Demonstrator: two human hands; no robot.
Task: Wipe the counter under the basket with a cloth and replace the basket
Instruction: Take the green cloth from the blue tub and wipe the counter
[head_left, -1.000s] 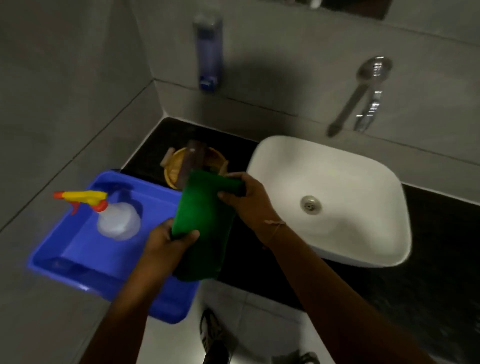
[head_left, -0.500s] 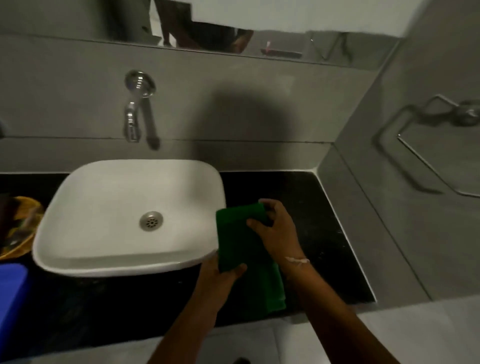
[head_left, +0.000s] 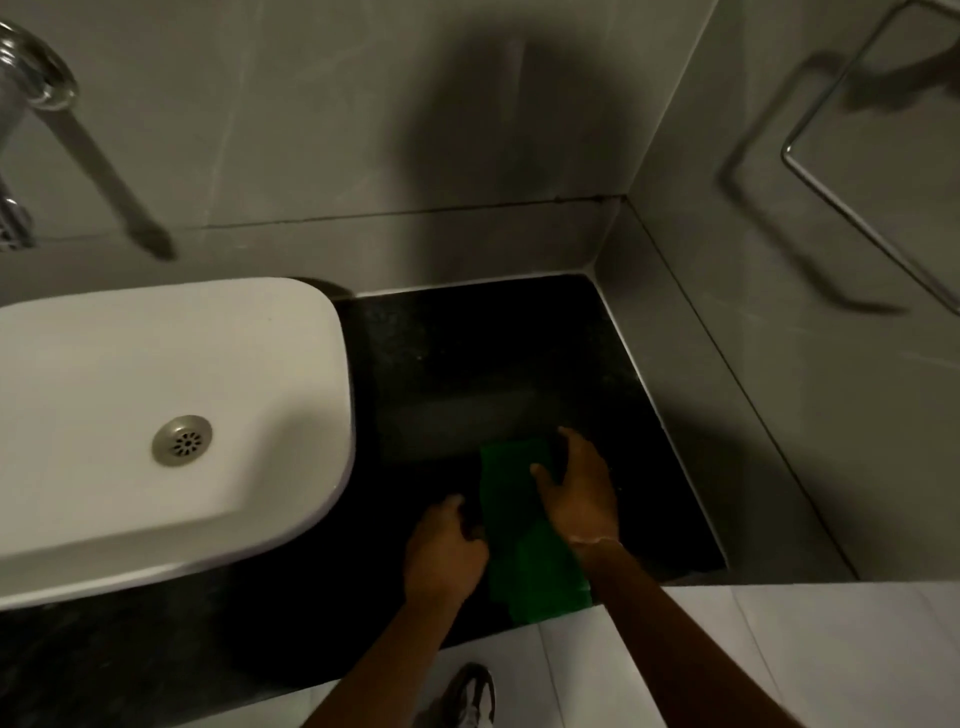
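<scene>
A folded green cloth (head_left: 522, 540) lies on the black counter (head_left: 467, 364), to the right of the white basin, with its near end reaching the counter's front edge. My right hand (head_left: 576, 493) rests on the cloth's far right part, thumb on top of the fabric. My left hand (head_left: 444, 553) is curled at the cloth's left edge and touches it. No basket is in view.
The white basin (head_left: 156, 415) with a metal drain fills the left. A chrome tap (head_left: 31, 104) is on the back wall. Grey tiled walls close the counter at the back and right, where a towel ring (head_left: 857, 171) hangs. A shoe (head_left: 467, 696) shows on the floor.
My view and both hands swung right, from the blue tub and basket past the basin. The cloth went from held up in the air to lying on the right counter.
</scene>
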